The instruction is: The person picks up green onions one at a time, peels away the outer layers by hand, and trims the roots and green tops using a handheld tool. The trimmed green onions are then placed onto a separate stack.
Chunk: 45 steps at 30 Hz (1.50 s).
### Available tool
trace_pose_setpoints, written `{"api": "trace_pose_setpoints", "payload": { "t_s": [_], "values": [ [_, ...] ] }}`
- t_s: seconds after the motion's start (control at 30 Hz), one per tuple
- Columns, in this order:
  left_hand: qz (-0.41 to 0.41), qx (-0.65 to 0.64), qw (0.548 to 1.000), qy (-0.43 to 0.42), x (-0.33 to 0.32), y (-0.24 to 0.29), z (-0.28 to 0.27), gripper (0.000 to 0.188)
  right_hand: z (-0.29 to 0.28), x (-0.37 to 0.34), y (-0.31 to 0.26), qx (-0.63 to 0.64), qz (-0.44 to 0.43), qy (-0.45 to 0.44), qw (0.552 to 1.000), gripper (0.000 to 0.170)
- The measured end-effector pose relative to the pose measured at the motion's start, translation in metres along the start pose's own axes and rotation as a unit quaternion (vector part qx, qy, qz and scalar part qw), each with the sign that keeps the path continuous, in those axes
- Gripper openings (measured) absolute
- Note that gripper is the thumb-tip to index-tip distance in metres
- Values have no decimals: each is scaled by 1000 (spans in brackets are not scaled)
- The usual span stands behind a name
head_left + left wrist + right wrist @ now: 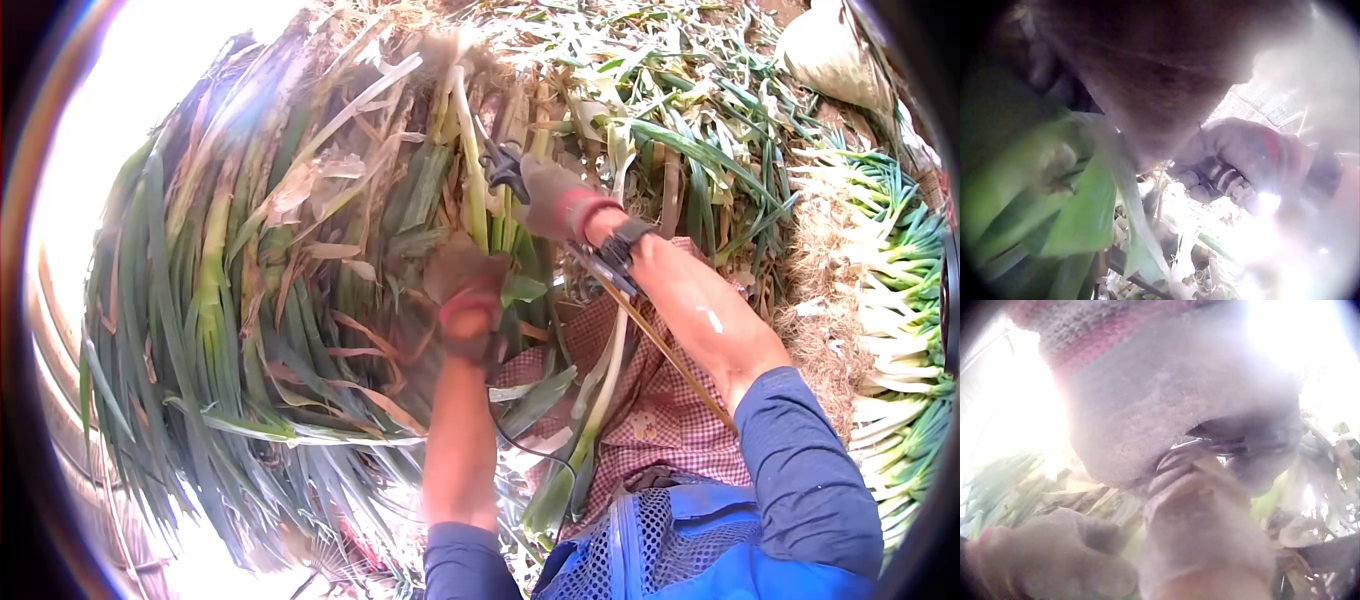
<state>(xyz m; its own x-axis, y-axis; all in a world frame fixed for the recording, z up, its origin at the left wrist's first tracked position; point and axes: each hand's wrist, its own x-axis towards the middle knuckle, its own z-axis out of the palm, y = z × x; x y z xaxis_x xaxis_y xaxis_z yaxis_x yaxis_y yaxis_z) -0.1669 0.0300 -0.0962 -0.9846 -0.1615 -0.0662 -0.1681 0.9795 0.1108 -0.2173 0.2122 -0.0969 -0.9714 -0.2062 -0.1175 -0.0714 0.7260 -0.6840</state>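
In the head view my gloved left hand grips a long onion stalk by its green part, its pale end pointing up and away. My gloved right hand is just right of the stalk, fingers curled round a dark tool. The left wrist view has the left glove close over green leaves, with the right glove beyond. In the right wrist view the right glove fills the upper part, with the left glove at lower left.
A large heap of green onions lies on the left. Loose leaves and trimmings cover the upper right. Cleaned onions are lined up at the far right, near a pale sack. A thin brown rod crosses the checkered cloth.
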Motion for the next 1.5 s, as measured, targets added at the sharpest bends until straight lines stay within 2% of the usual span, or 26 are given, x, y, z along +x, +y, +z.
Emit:
{"api": "trace_pose_setpoints", "payload": {
  "t_s": [0.03,0.07,0.13,0.2,0.27,0.4,0.47,0.6,0.73,0.8,0.83,0.87,0.9,0.93,0.97,1.03,1.13,1.17,1.2,1.27,1.3,1.37,1.4,1.43,1.47,1.5],
  "values": [
    [-2,0,1000,-11,-5,1,-3,49,-14,-25,-10,64,-12,-7,998,47],
    [-5,1,1000,-21,-11,2,-7,50,-3,-39,-1,64,-14,-6,998,47],
    [4,0,1000,-21,-22,1,-14,51,24,-69,22,44,-77,-29,996,70],
    [15,-3,1000,-21,-29,-1,-14,52,15,-130,10,37,-55,-85,994,73],
    [61,38,997,-40,-33,-10,-6,55,27,-179,23,59,-100,-97,989,79],
    [49,42,997,-52,-72,11,-12,53,24,-238,44,69,-119,-77,988,88],
    [36,59,996,-64,-87,14,-14,50,21,-260,51,48,-78,-58,994,94],
    [31,61,992,-102,-112,13,-14,47,16,-281,55,48,-80,-94,991,93],
    [63,21,995,-71,-161,8,-1,44,4,-282,58,60,-51,-94,992,96],
    [101,30,985,-135,-185,10,7,38,5,-287,60,93,-69,-116,986,94],
    [90,31,987,-132,-197,10,15,38,8,-288,65,89,-115,-67,987,89],
    [133,7,987,-95,-209,9,24,33,9,-287,66,86,-162,-18,983,84],
    [173,-16,983,-59,-220,10,33,29,9,-284,65,120,-134,10,984,68],
    [169,-37,984,-50,-223,19,42,24,-1,-279,61,151,-100,-35,983,66],
    [180,-58,980,-57,-228,38,20,22,4,-277,65,128,-109,-7,986,66],
    [190,-87,978,-28,-226,63,36,19,10,-273,76,69,-121,60,988,63],
    [207,-117,971,-12,-210,82,29,17,-9,-260,85,110,-61,97,987,60],
    [213,-118,970,2,-203,85,27,17,-10,-258,86,83,-79,138,984,59],
    [231,-134,962,53,-189,73,24,18,-15,-261,86,79,-74,145,984,59],
    [207,-99,951,206,-159,38,19,28,-20,-274,71,147,-71,40,986,57],
    [132,-41,973,186,-148,25,2,39,-8,-279,75,126,-116,55,984,60],
    [34,85,974,208,-144,-11,-13,57,21,-278,81,139,-85,52,985,63],
    [37,86,974,206,-143,-40,-5,57,29,-277,80,152,-59,44,986,66],
    [54,105,965,233,-138,-75,14,67,26,-277,70,147,-14,-16,989,76],
    [72,124,955,261,-136,-97,21,77,31,-277,64,150,-12,-14,989,76],
    [76,126,954,260,-137,-105,13,77,39,-280,60,133,-49,-54,988,82]
  ]
}}
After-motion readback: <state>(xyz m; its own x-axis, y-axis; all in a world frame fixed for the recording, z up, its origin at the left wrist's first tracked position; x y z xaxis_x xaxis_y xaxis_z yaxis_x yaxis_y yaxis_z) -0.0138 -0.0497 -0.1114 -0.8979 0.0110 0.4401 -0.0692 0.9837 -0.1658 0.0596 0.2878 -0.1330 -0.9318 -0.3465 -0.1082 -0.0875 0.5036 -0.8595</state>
